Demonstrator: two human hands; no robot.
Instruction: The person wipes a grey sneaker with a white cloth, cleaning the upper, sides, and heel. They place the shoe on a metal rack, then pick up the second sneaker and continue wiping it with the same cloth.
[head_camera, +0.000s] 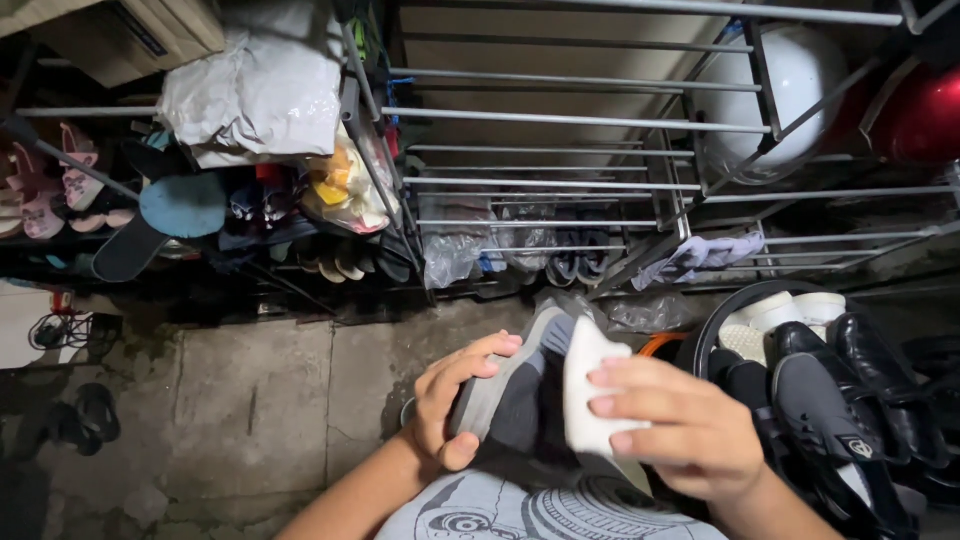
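Left hand (455, 410) and right hand (680, 430) each clamp their fingers on one grey shoe (520, 395) with a white sole, held over the lap. Risk: the light fingertip grip on the sole may slip, dropping the shoe onto the floor (250, 400). Count: one held shoe, two hands, one basket (705, 335) of dark shoes, two racks (560, 150).

— Underfoot? 
— Stained concrete floor (250, 400), dim and cracked.
— Behind?
— Metal shoe rack (560, 115), bars mostly bare; crowded shelf (200, 215) of sandals to the left, white plastic bags (255, 90) on top.
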